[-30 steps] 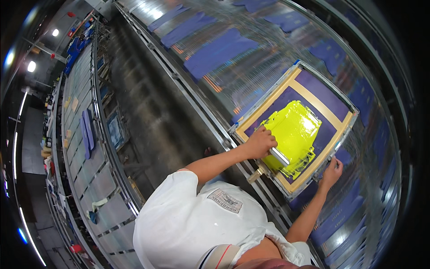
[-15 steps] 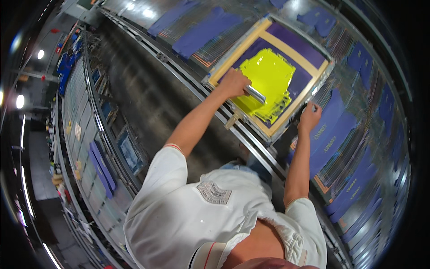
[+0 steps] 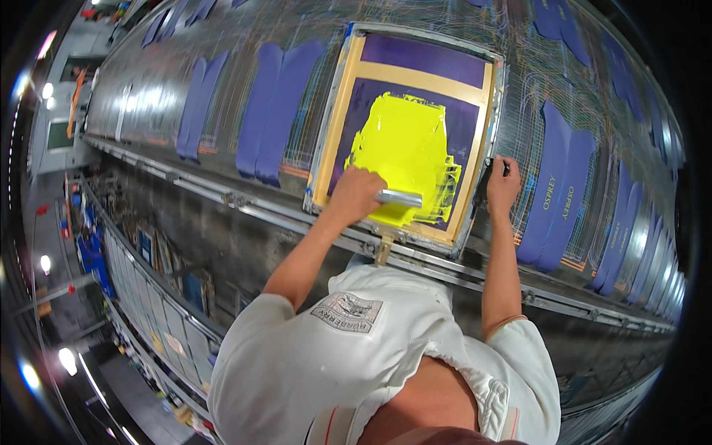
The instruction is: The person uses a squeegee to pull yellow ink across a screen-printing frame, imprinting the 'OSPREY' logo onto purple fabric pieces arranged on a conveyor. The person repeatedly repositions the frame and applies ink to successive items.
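A screen-printing frame (image 3: pixel 475 180) lies on the long table before me, its purple mesh bordered with tan tape. Bright yellow ink (image 3: pixel 408 141) covers much of the mesh, ragged along its right side. My left hand (image 3: pixel 357 194) is closed round the left end of a squeegee (image 3: pixel 400 198) with a metal holder, which lies across the ink near the frame's near edge. Its blade is hard to make out. At the frame's right side my right hand (image 3: pixel 503 182) has its fingers curled by a small dark part on the rim; what they grip is hidden.
Flat purple fabric pieces (image 3: pixel 271 111) lie in pairs left of the frame. On the right, another pair (image 3: pixel 556 185) bears small yellow lettering. A metal rail (image 3: pixel 222 196) with a bracket (image 3: pixel 384 248) edges the table. Behind me on the left stands a rack of pale panels (image 3: pixel 152 297).
The view has turned, so the frame stands straighter before me and more table shows at left. Both hands stay at the squeegee and frame side; the squeegee sits slightly closer to the near edge.
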